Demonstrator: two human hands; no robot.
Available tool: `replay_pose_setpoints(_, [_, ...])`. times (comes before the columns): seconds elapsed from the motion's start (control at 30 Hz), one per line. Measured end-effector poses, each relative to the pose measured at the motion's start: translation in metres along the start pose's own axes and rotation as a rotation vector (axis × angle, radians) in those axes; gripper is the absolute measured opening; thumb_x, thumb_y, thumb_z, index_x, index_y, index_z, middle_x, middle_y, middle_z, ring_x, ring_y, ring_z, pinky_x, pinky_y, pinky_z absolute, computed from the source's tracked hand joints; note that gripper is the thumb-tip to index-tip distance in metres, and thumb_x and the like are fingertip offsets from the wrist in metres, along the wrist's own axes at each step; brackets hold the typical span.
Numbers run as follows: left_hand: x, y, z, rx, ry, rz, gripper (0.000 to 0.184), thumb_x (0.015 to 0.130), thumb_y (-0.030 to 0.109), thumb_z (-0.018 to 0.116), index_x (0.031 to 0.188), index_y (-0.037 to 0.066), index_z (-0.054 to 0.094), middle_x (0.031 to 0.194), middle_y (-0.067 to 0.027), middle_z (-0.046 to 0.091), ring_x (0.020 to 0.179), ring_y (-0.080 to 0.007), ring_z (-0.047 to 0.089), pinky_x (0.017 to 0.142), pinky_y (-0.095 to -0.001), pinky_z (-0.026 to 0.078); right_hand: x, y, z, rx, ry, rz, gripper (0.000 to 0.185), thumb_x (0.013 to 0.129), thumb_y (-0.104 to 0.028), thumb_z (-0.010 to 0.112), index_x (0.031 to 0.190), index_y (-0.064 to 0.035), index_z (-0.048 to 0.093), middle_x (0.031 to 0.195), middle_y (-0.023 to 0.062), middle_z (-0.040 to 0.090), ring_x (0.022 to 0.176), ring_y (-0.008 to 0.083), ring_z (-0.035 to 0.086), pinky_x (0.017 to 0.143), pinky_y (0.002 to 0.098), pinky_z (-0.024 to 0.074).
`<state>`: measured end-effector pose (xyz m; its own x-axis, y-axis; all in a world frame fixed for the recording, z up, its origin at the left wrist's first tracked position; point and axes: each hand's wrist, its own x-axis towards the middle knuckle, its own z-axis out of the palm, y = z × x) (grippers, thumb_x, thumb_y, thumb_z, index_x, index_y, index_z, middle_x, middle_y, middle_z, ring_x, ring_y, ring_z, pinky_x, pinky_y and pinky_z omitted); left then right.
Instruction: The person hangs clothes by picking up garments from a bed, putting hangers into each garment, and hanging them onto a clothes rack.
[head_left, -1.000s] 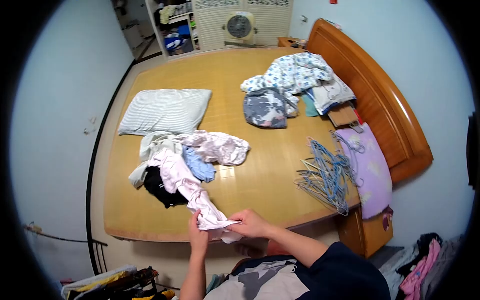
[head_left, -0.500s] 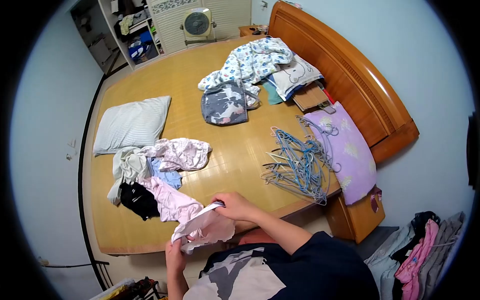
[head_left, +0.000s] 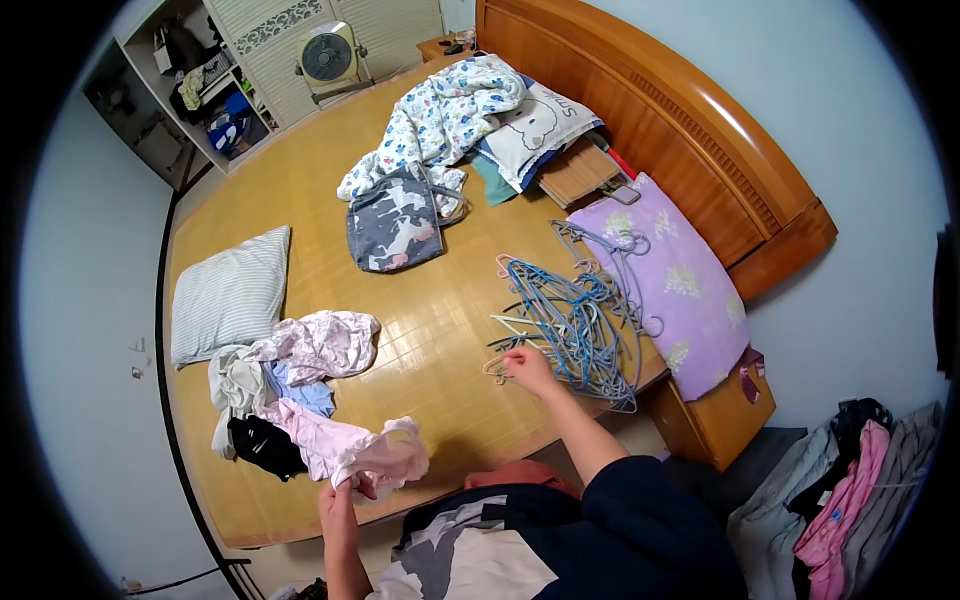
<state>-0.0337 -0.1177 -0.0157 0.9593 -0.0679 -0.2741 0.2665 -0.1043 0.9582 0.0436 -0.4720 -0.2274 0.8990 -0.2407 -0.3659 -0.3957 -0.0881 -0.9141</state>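
A light pink garment [head_left: 390, 460] with pale edging hangs bunched from my left hand [head_left: 340, 505], whose fingers are closed on its near edge. Part of the pink cloth trails onto the clothes on the bed. My right hand [head_left: 530, 370] is at the near left side of a tangled pile of blue and grey hangers [head_left: 575, 320]. Its fingers are pinched at a pale orange-pink hanger [head_left: 493, 370]. Beside the pink garment lie a black garment [head_left: 262, 447], a light blue one [head_left: 305, 392], a whitish one [head_left: 238, 380] and a pale patterned one [head_left: 325, 345].
On the bed [head_left: 430, 330] rest a striped pillow [head_left: 232, 295], a dark tote bag [head_left: 395, 225], a patterned blanket [head_left: 440, 110] and a purple pillow [head_left: 690, 290]. A wooden headboard [head_left: 660, 110] runs along the right. Clothes [head_left: 840, 500] hang at lower right; a fan [head_left: 330, 57] stands far off.
My right hand has let go of the pink garment and moved right to the hangers. My left hand still holds the garment, which now hangs looser. The view has shifted.
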Motion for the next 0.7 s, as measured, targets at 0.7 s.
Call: replay_pose_setpoints(0.7, [0.043,0.021,0.032,0.102,-0.004,-0.195,0.028,0.094,0.018,0.052,0.114,-0.002,0.052,0.079,-0.0033,0.057,0.070,-0.0095,0.051,0.066,-0.0237,0.041,0.058,0.073,-0.092,-0.737,0.667,0.455,0.037,0.077,-0.017,0.066,0.114,-0.0150,0.058,0.118,0.0068,0.054,0.116,0.0273,0.045,0.097,0.0469,0.0319])
